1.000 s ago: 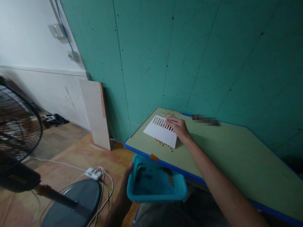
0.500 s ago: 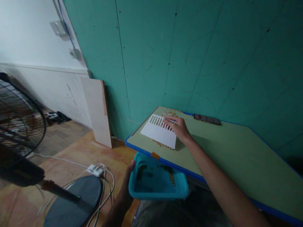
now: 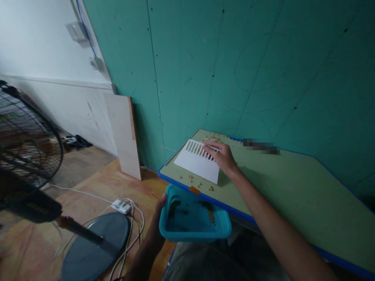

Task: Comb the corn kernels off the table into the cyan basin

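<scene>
My right hand [image 3: 223, 159] grips the upper edge of a white slotted card [image 3: 198, 161], which stands tilted on the green table [image 3: 287, 191] near its left corner. Small tan beans [image 3: 199, 182] lie scattered between the card's lower edge and the table's blue rim. More beans [image 3: 211, 139] sit in a heap behind the card by the wall. My left hand [image 3: 159, 218] holds the left side of a teal plastic tub [image 3: 193, 216] just below the table edge; a few beans lie inside it.
A dark phone [image 3: 260, 146] lies on the table by the teal wall. A standing fan [image 3: 32, 171] with a round base fills the left. A white power strip [image 3: 121, 206] with cables lies on the wooden floor. A pale board [image 3: 124, 136] leans on the wall.
The card has slid toward the table edge and then eased back a little, leaving the beans loose and spread near the blue rim. The tub has stayed under the edge.
</scene>
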`<state>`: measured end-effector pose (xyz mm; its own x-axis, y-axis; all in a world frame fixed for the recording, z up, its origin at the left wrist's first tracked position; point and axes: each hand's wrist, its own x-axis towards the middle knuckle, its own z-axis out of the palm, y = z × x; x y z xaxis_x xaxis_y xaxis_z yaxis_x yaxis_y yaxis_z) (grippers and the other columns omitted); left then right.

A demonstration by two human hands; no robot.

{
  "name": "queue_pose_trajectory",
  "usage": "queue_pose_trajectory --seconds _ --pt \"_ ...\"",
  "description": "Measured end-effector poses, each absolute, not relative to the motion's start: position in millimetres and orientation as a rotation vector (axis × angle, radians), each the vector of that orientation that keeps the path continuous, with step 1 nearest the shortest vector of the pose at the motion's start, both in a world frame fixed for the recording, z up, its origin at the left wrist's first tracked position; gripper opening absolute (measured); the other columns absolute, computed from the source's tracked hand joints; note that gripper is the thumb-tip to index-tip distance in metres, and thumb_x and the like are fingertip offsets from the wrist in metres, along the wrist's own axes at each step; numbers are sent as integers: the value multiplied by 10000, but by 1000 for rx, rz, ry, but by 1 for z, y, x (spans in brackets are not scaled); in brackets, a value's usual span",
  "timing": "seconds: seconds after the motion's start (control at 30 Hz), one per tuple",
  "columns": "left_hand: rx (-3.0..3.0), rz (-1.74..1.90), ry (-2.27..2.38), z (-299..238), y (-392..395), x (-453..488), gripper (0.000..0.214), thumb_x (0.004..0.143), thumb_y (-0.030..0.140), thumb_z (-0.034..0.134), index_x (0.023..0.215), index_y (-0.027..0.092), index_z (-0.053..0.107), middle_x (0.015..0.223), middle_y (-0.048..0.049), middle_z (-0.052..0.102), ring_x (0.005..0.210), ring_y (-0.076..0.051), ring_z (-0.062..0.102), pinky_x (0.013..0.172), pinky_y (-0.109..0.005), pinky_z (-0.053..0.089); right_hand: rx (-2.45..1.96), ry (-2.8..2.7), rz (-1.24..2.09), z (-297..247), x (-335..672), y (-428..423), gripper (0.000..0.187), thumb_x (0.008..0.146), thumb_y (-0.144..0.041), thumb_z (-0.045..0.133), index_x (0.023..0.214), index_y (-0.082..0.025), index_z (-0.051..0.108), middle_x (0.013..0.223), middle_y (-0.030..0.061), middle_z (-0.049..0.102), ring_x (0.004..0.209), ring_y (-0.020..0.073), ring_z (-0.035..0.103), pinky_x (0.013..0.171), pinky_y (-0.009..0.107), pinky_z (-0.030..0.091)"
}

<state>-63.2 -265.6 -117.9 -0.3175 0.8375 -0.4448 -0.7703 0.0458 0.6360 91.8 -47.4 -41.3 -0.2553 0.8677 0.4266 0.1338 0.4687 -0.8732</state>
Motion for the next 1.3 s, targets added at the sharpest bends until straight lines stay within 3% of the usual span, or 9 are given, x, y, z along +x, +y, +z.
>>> queue_pose_trajectory --seconds 0.13,0.33,0.43,0.63,0.73,1.3 --pt "117 1548 1031 -114 -261 -67 353 861 494 660 994 196 795 797 -33 831 1055 -265 751 1025 -352 539 -837 -1739 896 -42 90 -50 356 779 -471 734 982 -185 800 865 85 763 695 207 663 615 326 506" --pt "137 1661 1023 -105 -265 -62 210 865 411 684 871 234 797 753 5 821 1056 -217 752 1031 -282 526 -842 -1777 921 -47 89 -50 336 791 -453 725 974 -180 793 845 81 757 647 189 648 559 303 485" --pt "122 1668 1014 -104 -266 -61 225 864 439 683 856 244 795 703 15 810 1016 -233 767 1022 -325 546 -821 -1816 932 -48 88 -51 329 798 -447 722 975 -178 791 809 75 748 637 183 643 553 298 482" --pt "123 1565 1017 -121 -261 -71 472 856 503 665 1186 173 737 907 -70 839 1097 -300 737 1030 -429 547 -830 -1847 976 -45 86 -59 305 800 -432 721 978 -193 786 778 64 743 583 166 624 515 287 470" --pt "158 1526 986 -131 -259 -75 541 856 508 657 1246 136 705 989 -110 831 1108 -327 729 1023 -458 548 -819 -1862 1021 -44 83 -63 304 804 -452 713 961 -201 781 749 54 736 564 164 623 501 283 474" --pt "264 1554 925 -140 -260 -75 471 866 503 670 1180 161 748 1027 -82 828 1105 -301 727 1031 -397 537 -776 -1858 1093 -34 75 -81 326 795 -457 726 984 -194 772 754 51 741 560 153 622 480 263 469"
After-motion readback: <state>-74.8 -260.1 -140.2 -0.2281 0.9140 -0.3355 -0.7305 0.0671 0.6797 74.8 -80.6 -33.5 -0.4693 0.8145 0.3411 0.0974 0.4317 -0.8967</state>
